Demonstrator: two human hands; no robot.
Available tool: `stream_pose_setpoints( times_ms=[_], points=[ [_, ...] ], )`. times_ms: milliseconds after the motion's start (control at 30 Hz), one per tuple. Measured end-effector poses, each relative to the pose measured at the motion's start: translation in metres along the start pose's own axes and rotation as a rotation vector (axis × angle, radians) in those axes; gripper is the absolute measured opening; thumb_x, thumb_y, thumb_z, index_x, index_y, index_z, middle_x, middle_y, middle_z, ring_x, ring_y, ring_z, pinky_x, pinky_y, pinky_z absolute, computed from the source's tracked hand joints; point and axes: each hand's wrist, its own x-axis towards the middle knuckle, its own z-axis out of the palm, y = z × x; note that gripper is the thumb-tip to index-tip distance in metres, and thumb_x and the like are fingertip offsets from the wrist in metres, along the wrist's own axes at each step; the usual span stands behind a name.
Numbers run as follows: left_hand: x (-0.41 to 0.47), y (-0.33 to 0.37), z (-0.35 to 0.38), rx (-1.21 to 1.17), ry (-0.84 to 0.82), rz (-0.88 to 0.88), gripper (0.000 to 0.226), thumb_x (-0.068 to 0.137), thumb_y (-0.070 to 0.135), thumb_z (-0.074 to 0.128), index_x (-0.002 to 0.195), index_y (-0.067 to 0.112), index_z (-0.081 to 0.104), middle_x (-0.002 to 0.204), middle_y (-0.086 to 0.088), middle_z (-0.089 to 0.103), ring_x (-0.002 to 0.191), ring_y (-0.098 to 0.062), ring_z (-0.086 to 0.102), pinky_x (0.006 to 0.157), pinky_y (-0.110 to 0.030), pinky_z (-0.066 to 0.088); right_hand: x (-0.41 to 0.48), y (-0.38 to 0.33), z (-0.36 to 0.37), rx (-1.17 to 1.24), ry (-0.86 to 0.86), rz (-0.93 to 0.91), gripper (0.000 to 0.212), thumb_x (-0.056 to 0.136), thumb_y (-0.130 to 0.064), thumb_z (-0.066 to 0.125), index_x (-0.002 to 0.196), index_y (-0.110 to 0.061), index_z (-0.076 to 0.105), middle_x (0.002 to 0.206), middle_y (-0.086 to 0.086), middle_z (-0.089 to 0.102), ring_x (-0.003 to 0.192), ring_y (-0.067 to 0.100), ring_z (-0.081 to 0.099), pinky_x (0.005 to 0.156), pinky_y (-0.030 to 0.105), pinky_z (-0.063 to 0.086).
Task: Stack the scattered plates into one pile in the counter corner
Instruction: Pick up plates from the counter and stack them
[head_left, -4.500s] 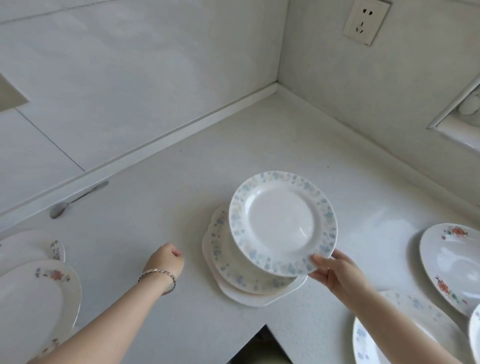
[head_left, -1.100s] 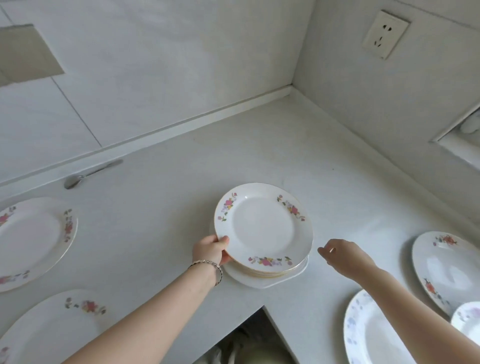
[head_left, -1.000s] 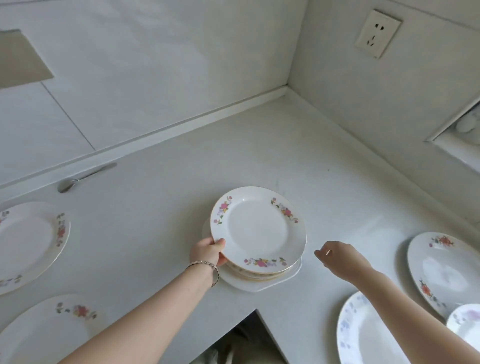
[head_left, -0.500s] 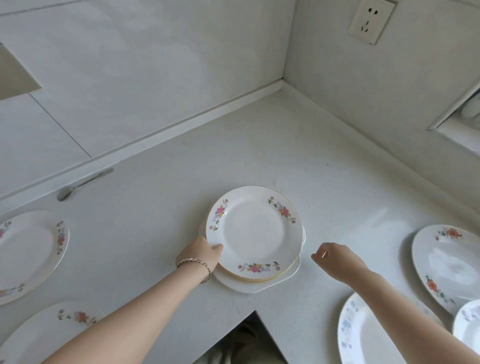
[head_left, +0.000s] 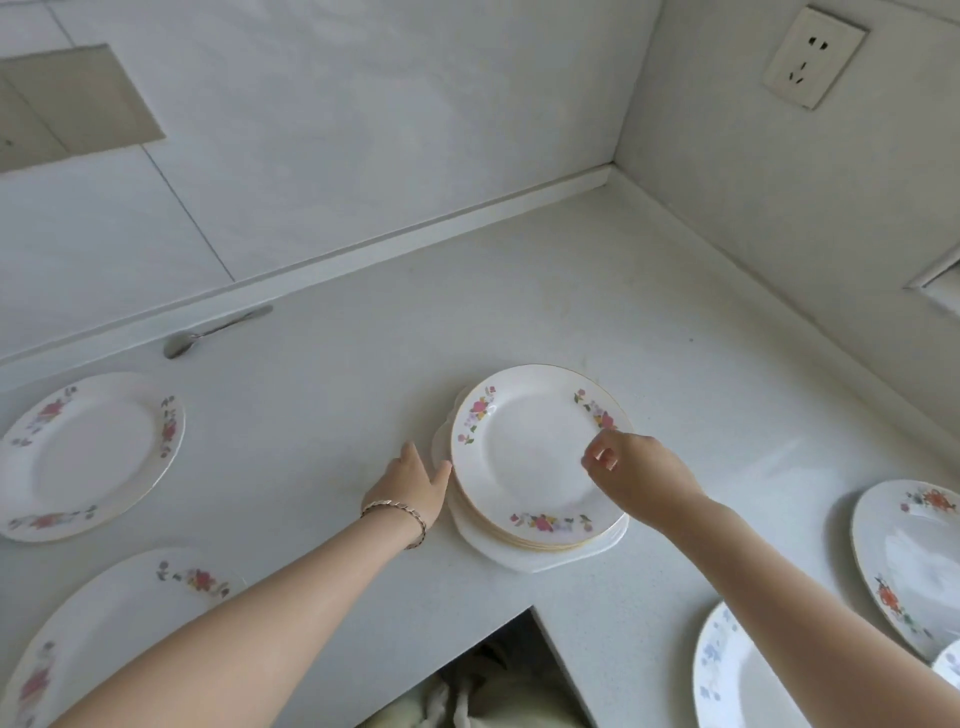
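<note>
Two hands at pile (head_left: 537, 457) | left hand (head_left: 410, 486) spread | right hand (head_left: 636, 475) grip unclear

A metal spoon (head_left: 215, 332) is lying on the counter (head_left: 519, 291) against its back edge, bowl pointing left. A white wall socket (head_left: 812, 56) is sitting high above the counter's right edge.
</note>
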Motion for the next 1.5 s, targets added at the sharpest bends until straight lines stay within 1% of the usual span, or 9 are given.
stream_pose_setpoints(
  times_ms=[67,167,333,500,600,733,933,1267,1500],
  points=[
    [0.005,-0.032,-0.01,0.014,0.051,0.002,0.028,0.095,0.032,0.036,0.1,0.012,0.054,0.103,-0.012,0.06,0.096,-0.03,0.059,0.075,-0.032,0.044,0.007,-0.038,0.012,-0.068,-0.075,-0.127,0.023,0.092,-0.035,0.046,0.104,-0.024,0.062,0.095,-0.007,0.066,0.086,0.016,0.061,0.072,0.027,0.047],
    [0.004,-0.096,-0.029,-0.007,0.08,-0.094,0.032,0.089,0.021,0.039,0.058,0.016,0.034,0.061,-0.002,0.044,0.071,-0.027,0.048,0.058,-0.025,0.032,0.015,-0.098,0.04,-0.154,-0.209,-0.271,0.024,0.092,-0.034,0.042,0.104,-0.024,0.06,0.107,-0.002,0.066,0.098,0.021,0.062,0.076,0.028,0.043],
    [-0.013,-0.207,-0.059,-0.141,0.179,-0.301,0.023,0.088,0.015,0.04,0.066,0.018,0.046,0.084,-0.008,0.066,0.079,-0.028,0.059,0.071,-0.029,0.043,0.015,-0.186,0.087,-0.252,-0.351,-0.421,0.026,0.093,-0.033,0.042,0.109,-0.019,0.058,0.115,0.003,0.063,0.107,0.024,0.058,0.086,0.031,0.045],
    [-0.036,-0.31,-0.067,-0.14,0.241,-0.564,0.039,0.091,0.021,0.045,0.126,0.007,0.049,0.133,-0.015,0.051,0.122,-0.032,0.051,0.097,-0.039,0.044,0.01,-0.25,0.131,-0.338,-0.401,-0.476,0.029,0.094,-0.032,0.041,0.114,-0.018,0.058,0.12,0.004,0.06,0.11,0.025,0.058,0.085,0.03,0.043],
    [-0.04,-0.348,-0.061,-0.271,0.227,-0.655,0.035,0.09,0.026,0.047,0.115,0.002,0.051,0.122,-0.019,0.056,0.114,-0.036,0.055,0.093,-0.041,0.047,0.01,-0.27,0.153,-0.368,-0.429,-0.463,0.029,0.094,-0.032,0.041,0.114,-0.018,0.057,0.121,0.004,0.06,0.11,0.024,0.057,0.085,0.029,0.042],
    [-0.035,-0.369,-0.059,-0.59,0.163,-0.643,0.029,0.079,0.037,0.049,0.071,0.009,0.052,0.074,-0.016,0.06,0.065,-0.03,0.057,0.067,-0.035,0.052,0.01,-0.276,0.174,-0.397,-0.448,-0.406,0.028,0.094,-0.032,0.041,0.113,-0.02,0.058,0.119,0.001,0.06,0.109,0.022,0.057,0.08,0.028,0.04],
    [-0.03,-0.364,-0.073,-0.882,0.12,-0.483,0.036,0.059,0.047,0.05,0.06,0.012,0.043,0.053,-0.003,0.036,0.058,-0.017,0.034,0.061,-0.028,0.031,0.018,-0.26,0.181,-0.314,-0.401,-0.271,0.02,0.093,-0.033,0.041,0.099,-0.026,0.059,0.107,-0.001,0.066,0.09,0.019,0.06,0.074,0.027,0.043],
    [-0.017,-0.27,-0.1,-1.031,0.265,-0.257,0.035,0.089,0.009,0.05,0.058,0.012,0.033,0.054,-0.004,0.034,0.044,-0.014,0.033,0.035,-0.015,0.027,0.034,-0.198,0.126,-0.15,-0.276,-0.069,0.018,0.09,-0.036,0.044,0.091,-0.028,0.06,0.098,-0.004,0.067,0.091,0.019,0.062,0.081,0.03,0.049],
    [-0.001,-0.149,-0.09,-1.16,0.275,-0.141,0.035,0.088,0.013,0.053,0.055,0.014,0.04,0.059,-0.004,0.04,0.056,-0.019,0.038,0.052,-0.025,0.03,0.032,-0.104,0.056,-0.039,-0.024,0.107,0.019,0.092,-0.029,0.045,0.095,-0.021,0.062,0.095,0.001,0.069,0.088,0.024,0.06,0.075,0.032,0.048]
  ],
)
